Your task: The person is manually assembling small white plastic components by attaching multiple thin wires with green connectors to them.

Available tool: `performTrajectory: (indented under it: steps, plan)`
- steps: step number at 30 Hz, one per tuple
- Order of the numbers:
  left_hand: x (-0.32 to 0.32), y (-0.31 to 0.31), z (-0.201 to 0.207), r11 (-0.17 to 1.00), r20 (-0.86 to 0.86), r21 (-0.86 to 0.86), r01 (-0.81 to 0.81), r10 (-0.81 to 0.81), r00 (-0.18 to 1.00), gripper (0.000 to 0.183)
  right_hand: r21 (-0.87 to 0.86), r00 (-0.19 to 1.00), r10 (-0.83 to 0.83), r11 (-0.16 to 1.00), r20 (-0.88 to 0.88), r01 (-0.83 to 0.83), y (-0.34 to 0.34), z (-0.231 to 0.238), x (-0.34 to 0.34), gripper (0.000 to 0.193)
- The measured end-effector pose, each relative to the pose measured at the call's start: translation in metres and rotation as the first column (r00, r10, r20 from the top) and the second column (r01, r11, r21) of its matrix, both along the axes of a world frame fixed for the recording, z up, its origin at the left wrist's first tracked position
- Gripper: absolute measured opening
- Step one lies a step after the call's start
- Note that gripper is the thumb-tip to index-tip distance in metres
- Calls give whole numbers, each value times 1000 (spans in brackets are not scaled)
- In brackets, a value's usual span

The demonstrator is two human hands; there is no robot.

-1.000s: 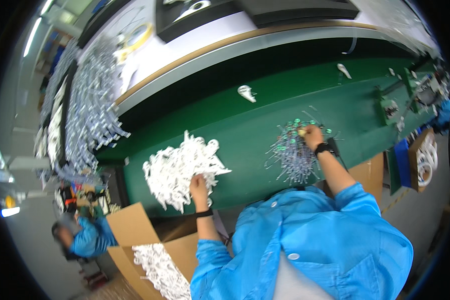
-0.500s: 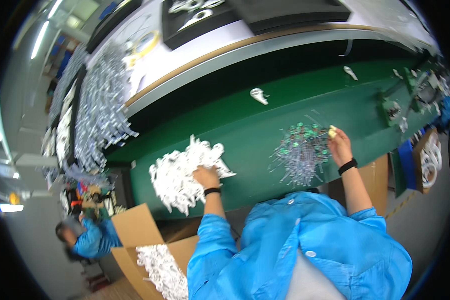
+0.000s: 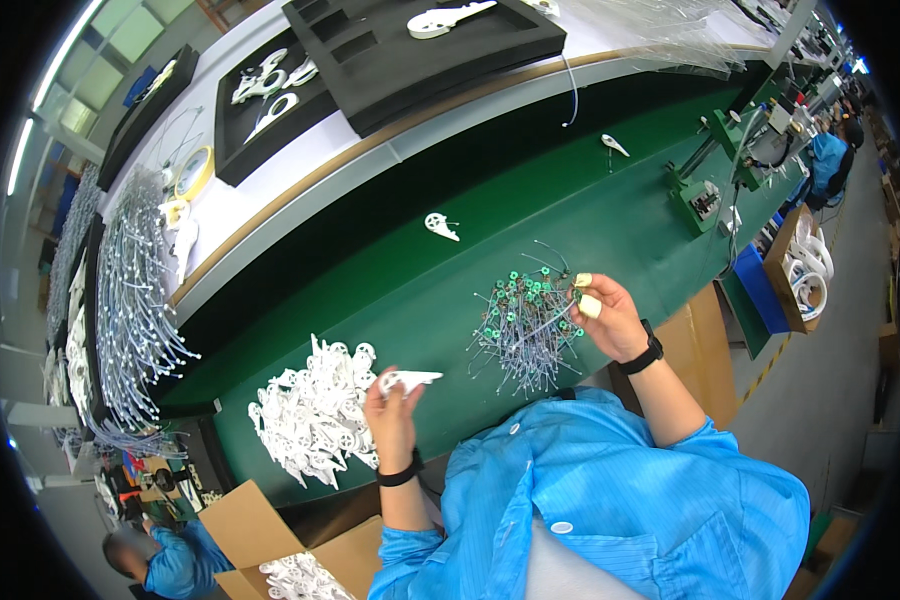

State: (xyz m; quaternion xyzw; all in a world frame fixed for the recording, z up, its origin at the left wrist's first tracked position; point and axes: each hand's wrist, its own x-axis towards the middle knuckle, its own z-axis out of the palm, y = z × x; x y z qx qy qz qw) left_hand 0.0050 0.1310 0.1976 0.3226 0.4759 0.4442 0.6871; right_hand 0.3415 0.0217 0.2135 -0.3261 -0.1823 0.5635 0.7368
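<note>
My left hand (image 3: 391, 418) is closed on a white plastic housing (image 3: 415, 379), a round head with a pointed tail, lifted just off a heap of similar white housings (image 3: 315, 415). My right hand (image 3: 615, 318), with yellow finger cots (image 3: 591, 306) on the fingertips, pinches a small green-ended part on a thin wire (image 3: 568, 325). It sits at the right side of a pile of wired parts (image 3: 526, 330) with green round ends and pale leads. Whether the pinched part is fully free of the pile I cannot tell.
Two single white housings (image 3: 441, 227) (image 3: 614, 145) lie farther back on the green bench (image 3: 490, 255). A green fixture (image 3: 703, 200) stands at right. Above runs a shelf with black foam trays (image 3: 430, 60) and hanging wire bundles (image 3: 135, 310). A cardboard box (image 3: 255, 530) holds more white pieces; another person (image 3: 175, 560) sits beyond.
My left hand has come out of the white heap with one housing. My right hand now pinches a green-ended wired part. The whole view has shifted.
</note>
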Motion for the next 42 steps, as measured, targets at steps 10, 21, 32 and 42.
performTrajectory:
  steps: [10, 21, 32, 42]
  plan:
    - [95, -33, 78, 963, 350, -131, 234, -176, 920, 28, 351, 945, -46, 933, 324, -75, 8, 68, -47, 36]
    - [91, -27, 76, 913, 594, -217, 346, -158, 789, 40, 271, 831, -92, 960, 549, -72, 5, 73, -56, 24]
    - [96, -29, 79, 958, 414, -72, 278, -225, 882, 39, 255, 738, -162, 967, 655, -15, 9, 69, -56, 29]
    - [108, -44, 80, 936, 249, 74, 345, -352, 902, 46, 88, 727, -123, 992, 676, 86, 13, 58, -92, 24]
